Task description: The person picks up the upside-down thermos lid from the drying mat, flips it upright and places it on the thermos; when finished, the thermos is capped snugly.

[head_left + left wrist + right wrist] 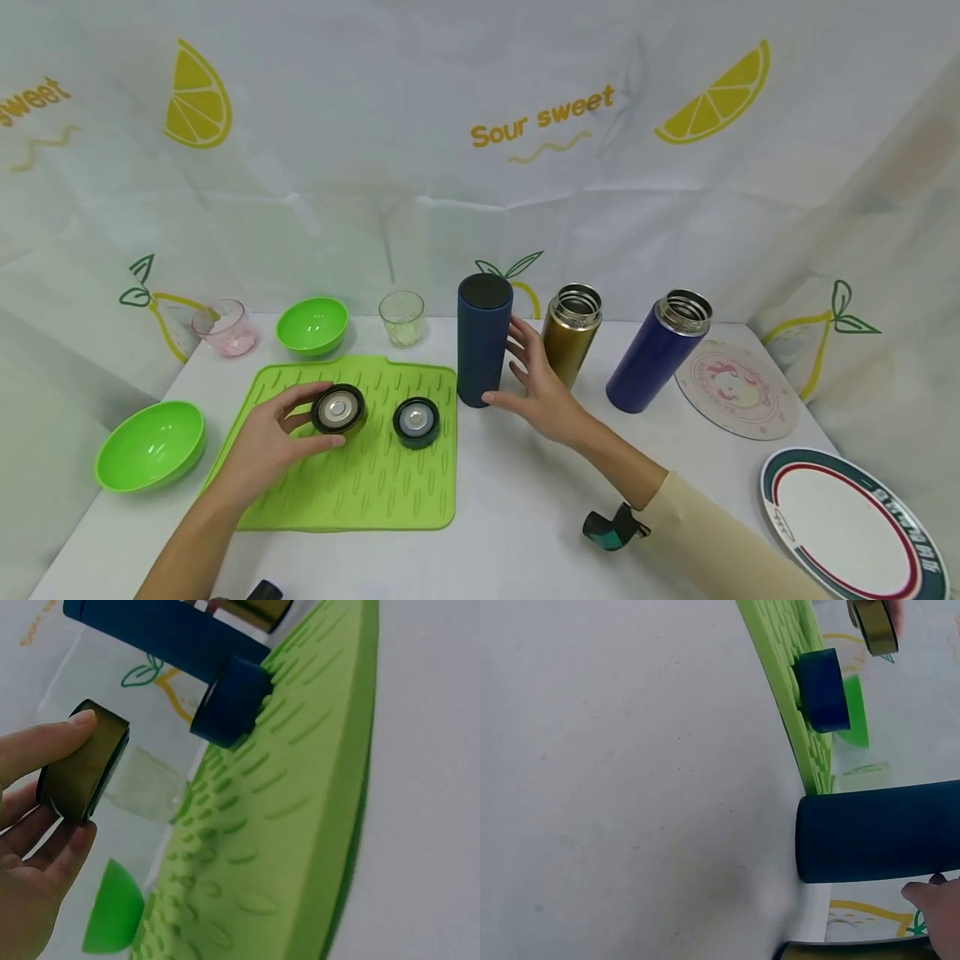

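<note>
Left hand [273,442]: pinches the gold cap [338,409] between thumb and fingers, above the green mat [360,510]; the palm is cut off in its wrist view.
Right hand [546,390]: fingers parted and loosely bent at the right side of the dark blue bottle [483,354]; some fingers are partly hidden behind it, and whether they touch it I cannot tell.
Gold bottle [573,343]: just beyond the right hand, which hides its base.
Plate [847,533]: right of the right hand, cut off at the lower edge.
Bottle axis: the dark blue bottle stands upright, top end up; the gold bottle and the blue bottle [648,362], farther right, stand mouth up.
Cap direction: the gold cap's inner face turns upward; so does that of the blue cap [416,422], between the hands on the mat.
Materials: steel-looking threaded mouths, matte dark cylinder, raised ridges across the mat.
</note>
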The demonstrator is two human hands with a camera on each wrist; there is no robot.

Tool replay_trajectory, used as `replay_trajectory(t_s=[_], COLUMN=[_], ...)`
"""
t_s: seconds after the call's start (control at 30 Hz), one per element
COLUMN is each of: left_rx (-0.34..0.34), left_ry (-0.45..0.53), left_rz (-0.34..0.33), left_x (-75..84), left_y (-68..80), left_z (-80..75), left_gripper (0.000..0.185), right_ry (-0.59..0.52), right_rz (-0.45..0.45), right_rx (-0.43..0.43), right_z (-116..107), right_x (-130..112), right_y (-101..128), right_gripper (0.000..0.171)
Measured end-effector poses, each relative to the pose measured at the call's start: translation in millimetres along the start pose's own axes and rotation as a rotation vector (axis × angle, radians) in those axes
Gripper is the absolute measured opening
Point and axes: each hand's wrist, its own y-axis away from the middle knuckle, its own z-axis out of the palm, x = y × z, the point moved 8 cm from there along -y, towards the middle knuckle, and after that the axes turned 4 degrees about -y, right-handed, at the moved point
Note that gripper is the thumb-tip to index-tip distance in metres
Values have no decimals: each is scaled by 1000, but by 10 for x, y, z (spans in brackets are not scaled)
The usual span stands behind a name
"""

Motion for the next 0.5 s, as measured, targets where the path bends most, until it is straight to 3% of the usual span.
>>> replay_trajectory(t_s=[0.27,0.5], left_rx=[-30,-48], left_ry=[35,38], left_rz=[143,316], left_x=[537,1016], left_y=[-87,-137], left_z=[151,317], left_gripper=[73,70], right_ry=[58,107], right_rz=[-87,-149], right_rx=[11,62], right_z=[-87,-188], right_x=[-216,-392], right_y=[204,355], right_gripper=[103,89])
